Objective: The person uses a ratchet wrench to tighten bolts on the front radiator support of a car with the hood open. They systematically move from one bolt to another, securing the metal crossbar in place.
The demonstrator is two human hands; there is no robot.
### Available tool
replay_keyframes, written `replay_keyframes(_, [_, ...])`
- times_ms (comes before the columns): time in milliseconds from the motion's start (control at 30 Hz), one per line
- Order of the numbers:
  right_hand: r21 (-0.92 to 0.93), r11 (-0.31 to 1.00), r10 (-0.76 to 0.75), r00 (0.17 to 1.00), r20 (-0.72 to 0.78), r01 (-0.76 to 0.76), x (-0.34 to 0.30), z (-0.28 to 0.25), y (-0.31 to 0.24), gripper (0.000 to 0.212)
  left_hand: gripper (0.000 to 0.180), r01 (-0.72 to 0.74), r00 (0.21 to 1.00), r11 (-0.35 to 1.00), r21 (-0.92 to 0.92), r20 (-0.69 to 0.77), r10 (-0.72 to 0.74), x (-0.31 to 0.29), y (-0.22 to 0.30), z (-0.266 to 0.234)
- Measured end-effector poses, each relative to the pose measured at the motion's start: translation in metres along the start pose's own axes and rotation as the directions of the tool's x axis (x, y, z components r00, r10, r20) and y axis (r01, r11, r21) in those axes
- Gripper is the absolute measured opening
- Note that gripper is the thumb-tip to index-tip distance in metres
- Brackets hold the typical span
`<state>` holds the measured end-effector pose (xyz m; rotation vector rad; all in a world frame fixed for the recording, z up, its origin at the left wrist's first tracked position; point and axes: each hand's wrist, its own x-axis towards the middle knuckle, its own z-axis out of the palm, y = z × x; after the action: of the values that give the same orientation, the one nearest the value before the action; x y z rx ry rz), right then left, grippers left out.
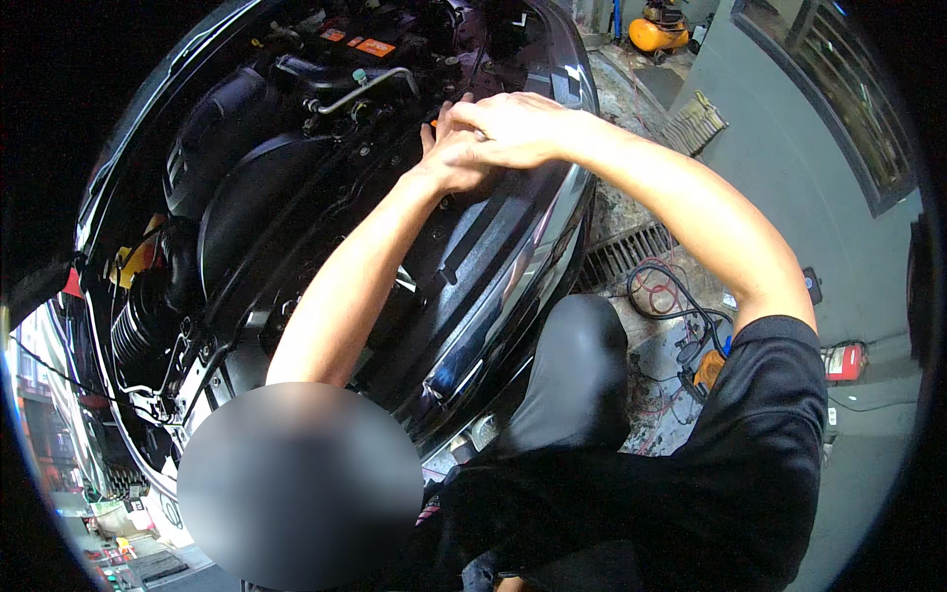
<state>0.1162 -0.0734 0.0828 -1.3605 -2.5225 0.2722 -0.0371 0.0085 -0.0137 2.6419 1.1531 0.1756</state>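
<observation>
Both my arms reach into the open engine bay (266, 187) of a dark car. My left hand (449, 163) rests on the black plastic cover (464, 247) along the bay's front edge, fingers pointing toward a small orange part (434, 123). My right hand (518, 123) lies across the top of my left, fingers bent. Whatever is under the hands is hidden. A silver pipe (375, 84) runs just left of the hands.
A ribbed black intake hose (143, 331) and a yellow cap (133, 261) sit at the bay's left. On the wet floor to the right are a drain grate (631, 252), tangled black and red cables (671, 296), an orange tool (708, 367) and an orange compressor (656, 30). A grey wall (789, 197) stands at the right.
</observation>
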Motion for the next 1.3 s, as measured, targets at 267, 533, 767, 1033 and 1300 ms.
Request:
replay_keyframes(267, [-0.241,0.897,-0.348,0.928,0.133,0.371,0.017,0.004,0.021,0.035,0.078,0.059,0.993,0.996,0.061,-0.102,-0.052,-0.143,-0.002,-0.153])
replay_keyframes(533, [-0.261,0.921,-0.227,0.942,0.248,0.29,0.02,0.001,0.026,0.029,0.045,-0.099,0.764,0.535,-0.839,0.28,0.581,-0.373,0.068,-0.137])
replay_keyframes(767, [-0.171,0.978,0.141,0.981,0.134,-0.118,0.023,0.007,0.004,0.03,0.036,0.758,0.626,-0.014,-0.652,0.734,-0.263,-0.564,0.074,0.084])
replay_keyframes(1033, [-0.305,0.95,0.117,0.984,0.136,-0.071,0.032,0.009,-0.002,0.029,0.027,0.266,0.956,0.32,-0.909,0.207,-0.206,-0.456,0.088,0.087])
replay_keyframes(1300, [-0.373,0.844,-0.257,0.901,0.349,0.385,0.041,-0.001,0.022,0.027,0.023,-0.452,0.699,0.647,-0.614,-0.694,-0.171,-0.332,0.051,-0.085])
